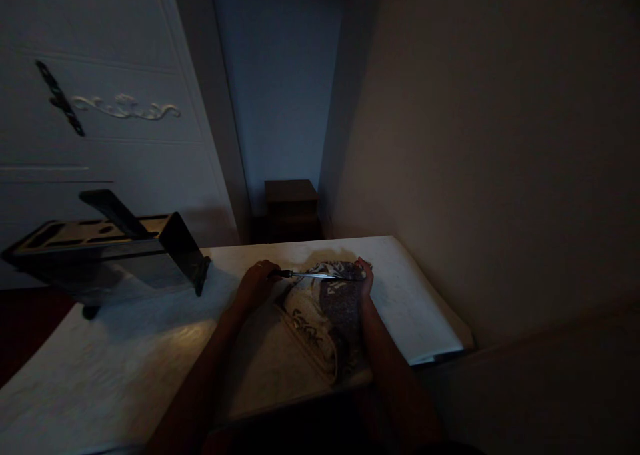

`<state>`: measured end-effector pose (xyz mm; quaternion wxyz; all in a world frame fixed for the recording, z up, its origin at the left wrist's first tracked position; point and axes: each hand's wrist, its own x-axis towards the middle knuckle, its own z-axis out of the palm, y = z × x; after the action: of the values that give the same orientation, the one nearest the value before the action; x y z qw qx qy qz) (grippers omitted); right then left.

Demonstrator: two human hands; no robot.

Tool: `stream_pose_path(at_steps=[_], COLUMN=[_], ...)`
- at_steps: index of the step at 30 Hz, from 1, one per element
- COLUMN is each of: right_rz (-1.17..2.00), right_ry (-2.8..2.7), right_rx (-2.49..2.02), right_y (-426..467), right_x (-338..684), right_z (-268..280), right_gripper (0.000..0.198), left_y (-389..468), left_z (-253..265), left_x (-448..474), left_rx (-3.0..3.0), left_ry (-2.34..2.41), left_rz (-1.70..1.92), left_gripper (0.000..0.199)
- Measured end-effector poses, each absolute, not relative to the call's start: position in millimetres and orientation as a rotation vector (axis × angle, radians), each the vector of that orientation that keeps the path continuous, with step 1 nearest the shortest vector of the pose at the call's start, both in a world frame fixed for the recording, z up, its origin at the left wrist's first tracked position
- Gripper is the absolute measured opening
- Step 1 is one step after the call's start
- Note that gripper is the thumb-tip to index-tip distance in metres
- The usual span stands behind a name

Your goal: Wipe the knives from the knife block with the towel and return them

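Note:
My left hand (259, 283) is closed around the dark handle of a knife (314, 275), whose thin shiny blade points to the right. Below and around the blade lies a patterned brown and cream towel (325, 315), bunched on the table. At the blade's far end my right hand (367, 276) grips a fold of this towel, its fingers curled over the edge. The fold hides the tip of the blade.
On the left of the white table (165, 375) stands a knife block (115, 261) with one dark handle sticking up at a slant. A wall (475, 141) rises on the right, a white door (125, 55) on the left. Behind the table is a small brown cabinet (291, 191).

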<state>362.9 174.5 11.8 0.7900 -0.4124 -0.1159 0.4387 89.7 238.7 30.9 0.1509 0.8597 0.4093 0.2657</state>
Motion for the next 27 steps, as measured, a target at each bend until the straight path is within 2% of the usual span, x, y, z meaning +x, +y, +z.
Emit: stream_pose_path(at_steps=[15, 20, 24, 27], right_rz=[1.188, 1.195, 1.237, 1.17], right_ry=[-0.113, -0.132, -0.227, -0.191], right_rx=[-0.727, -0.702, -0.664, -0.663], right_y=[157, 160, 163, 166], right_x=[344, 352, 355, 355], right_z=[44, 37, 31, 28], right_gripper=[0.019, 0.022, 0.032, 0.029], left_y=[242, 241, 242, 243], left_z=[22, 24, 24, 22], left_x=[86, 82, 79, 77], left_rx=[2.555, 2.557, 2.519, 2.497], left_ry=[1.251, 1.23, 1.253, 1.246], left_rz=[1.247, 1.355, 1.388, 1.42], left_gripper=[0.013, 0.014, 0.015, 0.014])
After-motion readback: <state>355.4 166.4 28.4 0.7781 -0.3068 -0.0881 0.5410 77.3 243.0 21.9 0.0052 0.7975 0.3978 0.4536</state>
